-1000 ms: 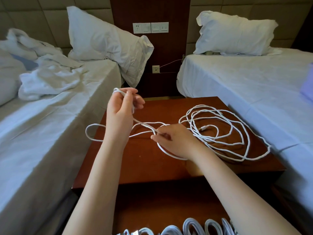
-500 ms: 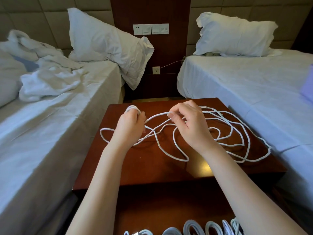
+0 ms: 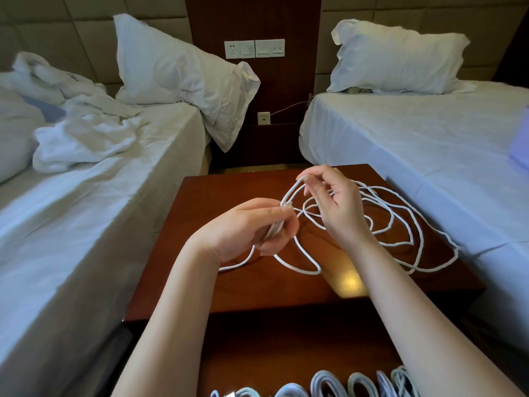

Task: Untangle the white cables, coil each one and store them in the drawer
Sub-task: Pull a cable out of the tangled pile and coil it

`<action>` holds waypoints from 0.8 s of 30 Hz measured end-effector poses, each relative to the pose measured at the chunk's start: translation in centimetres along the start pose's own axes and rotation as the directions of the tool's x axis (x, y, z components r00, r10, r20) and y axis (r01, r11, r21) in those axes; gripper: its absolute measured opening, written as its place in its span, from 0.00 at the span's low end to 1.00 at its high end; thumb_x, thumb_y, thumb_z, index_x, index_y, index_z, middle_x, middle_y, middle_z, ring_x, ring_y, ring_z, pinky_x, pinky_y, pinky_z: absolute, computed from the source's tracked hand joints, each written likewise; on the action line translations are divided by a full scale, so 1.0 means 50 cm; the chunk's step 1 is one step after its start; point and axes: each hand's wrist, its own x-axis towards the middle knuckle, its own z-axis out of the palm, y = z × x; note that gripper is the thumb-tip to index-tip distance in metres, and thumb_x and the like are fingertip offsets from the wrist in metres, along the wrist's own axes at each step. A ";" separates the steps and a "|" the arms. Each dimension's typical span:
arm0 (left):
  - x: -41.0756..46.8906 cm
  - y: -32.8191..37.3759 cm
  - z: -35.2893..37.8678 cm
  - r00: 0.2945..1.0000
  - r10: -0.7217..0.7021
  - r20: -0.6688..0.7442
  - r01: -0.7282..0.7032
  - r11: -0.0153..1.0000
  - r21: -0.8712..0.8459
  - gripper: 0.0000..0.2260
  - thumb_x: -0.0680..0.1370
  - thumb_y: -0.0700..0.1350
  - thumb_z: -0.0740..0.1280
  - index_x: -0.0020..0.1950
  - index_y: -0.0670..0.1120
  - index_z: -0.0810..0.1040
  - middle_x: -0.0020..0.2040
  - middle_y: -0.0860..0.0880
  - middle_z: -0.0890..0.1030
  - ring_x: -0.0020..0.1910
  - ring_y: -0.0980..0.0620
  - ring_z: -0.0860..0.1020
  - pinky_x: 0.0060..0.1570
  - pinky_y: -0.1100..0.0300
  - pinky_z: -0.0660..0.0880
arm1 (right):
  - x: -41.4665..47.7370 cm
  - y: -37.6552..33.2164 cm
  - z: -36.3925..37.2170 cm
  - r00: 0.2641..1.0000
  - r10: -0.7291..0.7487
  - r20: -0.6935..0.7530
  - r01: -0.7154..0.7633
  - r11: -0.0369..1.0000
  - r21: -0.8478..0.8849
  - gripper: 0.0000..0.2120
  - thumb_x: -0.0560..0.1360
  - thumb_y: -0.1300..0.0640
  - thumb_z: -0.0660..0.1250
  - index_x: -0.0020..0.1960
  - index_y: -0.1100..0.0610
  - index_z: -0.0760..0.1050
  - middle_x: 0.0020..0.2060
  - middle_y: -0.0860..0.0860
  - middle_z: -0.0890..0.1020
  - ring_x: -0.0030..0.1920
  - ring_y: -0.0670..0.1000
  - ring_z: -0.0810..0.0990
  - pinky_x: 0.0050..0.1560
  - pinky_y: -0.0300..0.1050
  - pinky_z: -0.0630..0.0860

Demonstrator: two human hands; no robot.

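White cable (image 3: 312, 272) lies in loose, crossing loops on the dark wooden bench (image 3: 229, 282), mostly toward 3 o'clock from the hands, with one strand reaching the bench edge at that side. The left hand (image 3: 252, 227) is closed around a small bundle of several strands of this cable, and two loops hang from it down onto the bench toward 6 o'clock. The right hand (image 3: 337, 207), at about 2 o'clock from the left hand, is raised above the bench and pinches one strand between thumb and forefinger; the other fingers are loosely bent. At 6 o'clock, at the lower edge of the view, a row of coiled cables (image 3: 357, 382) is partly visible. A bed (image 3: 86, 224) stands at 9 o'clock of the bench and a second bed (image 3: 429, 153) at 3 o'clock.
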 end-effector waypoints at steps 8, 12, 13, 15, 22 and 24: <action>0.009 0.010 0.008 0.972 0.236 -0.022 -0.231 0.923 -0.307 0.14 0.79 0.41 0.53 0.39 0.42 0.75 0.24 0.50 0.70 0.23 0.54 0.66 0.29 0.64 0.68 | -0.019 -0.029 0.044 0.956 0.128 0.264 -0.170 0.974 0.146 0.10 0.79 0.49 0.57 0.45 0.43 0.77 0.37 0.49 0.81 0.40 0.57 0.79 0.43 0.51 0.75; 0.012 0.009 0.003 0.936 0.310 -0.165 -0.350 0.859 -0.374 0.13 0.80 0.41 0.54 0.41 0.43 0.76 0.27 0.49 0.72 0.26 0.54 0.70 0.28 0.62 0.66 | -0.030 -0.031 0.060 0.889 0.172 0.424 -0.179 0.984 -0.025 0.17 0.80 0.62 0.59 0.38 0.46 0.76 0.31 0.44 0.78 0.35 0.48 0.77 0.40 0.49 0.72; 0.013 0.009 0.002 0.925 0.307 -0.225 -0.372 0.854 -0.363 0.13 0.80 0.42 0.53 0.42 0.43 0.75 0.27 0.49 0.72 0.26 0.54 0.70 0.27 0.60 0.64 | -0.033 -0.033 0.063 0.866 0.174 0.469 -0.163 0.985 -0.064 0.15 0.80 0.61 0.60 0.37 0.51 0.76 0.31 0.44 0.77 0.34 0.45 0.76 0.39 0.46 0.71; 0.014 0.009 0.000 0.884 0.304 -0.356 -0.415 0.860 -0.297 0.12 0.80 0.43 0.53 0.44 0.42 0.73 0.29 0.48 0.73 0.28 0.52 0.70 0.27 0.58 0.64 | -0.040 -0.038 0.071 0.831 0.142 0.538 -0.110 0.990 -0.091 0.15 0.81 0.58 0.60 0.37 0.52 0.75 0.33 0.46 0.76 0.37 0.44 0.76 0.43 0.43 0.70; 0.021 0.000 -0.024 0.569 0.236 -0.788 -0.519 0.846 -0.121 0.13 0.85 0.41 0.50 0.47 0.41 0.72 0.34 0.49 0.81 0.35 0.53 0.78 0.43 0.59 0.76 | -0.051 -0.046 0.084 0.780 0.169 0.603 -0.118 0.985 -0.124 0.08 0.81 0.55 0.60 0.43 0.50 0.73 0.31 0.46 0.77 0.32 0.47 0.74 0.36 0.45 0.71; 0.024 -0.006 -0.028 0.465 0.238 -0.853 -0.485 0.874 -0.020 0.13 0.84 0.40 0.50 0.47 0.42 0.72 0.36 0.48 0.82 0.36 0.52 0.80 0.45 0.58 0.77 | -0.049 -0.043 0.086 0.809 0.145 0.570 -0.006 0.971 -0.239 0.07 0.81 0.52 0.62 0.44 0.50 0.72 0.28 0.44 0.72 0.29 0.43 0.71 0.32 0.37 0.65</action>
